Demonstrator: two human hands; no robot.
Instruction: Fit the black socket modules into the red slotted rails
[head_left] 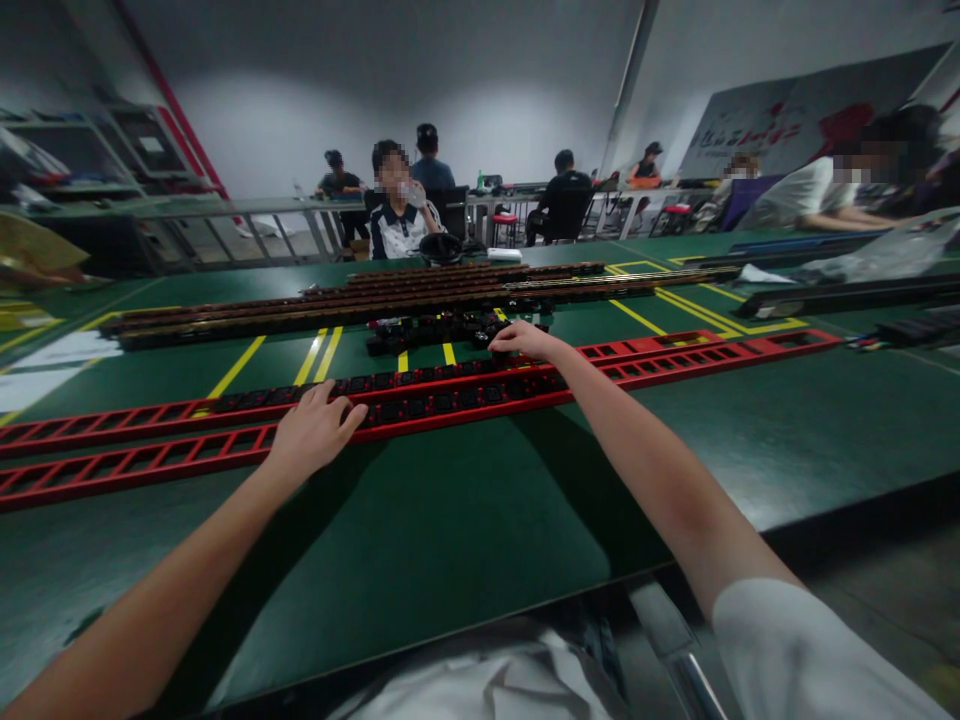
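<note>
Two long red slotted frames (150, 463) lie side by side across the table, their middle slots filled with small black square pieces (442, 402). On the near frame rests my left hand (313, 425), its thumb and fingers apart, close to the left end of the filled slots. Above the far frame, my right hand (525, 342) has its fingertips pinched together beside a loose pile of black pieces (427, 332). Whatever those fingertips hold is too small to make out.
Behind the black pile lie long brown-black strips (300, 305). Yellow tape lines (236, 367) mark the green table (465, 510). Dark rails (840, 296) and a clear plastic bag (885, 255) are at the right. Across the table sits a person (405, 225); several others are farther back.
</note>
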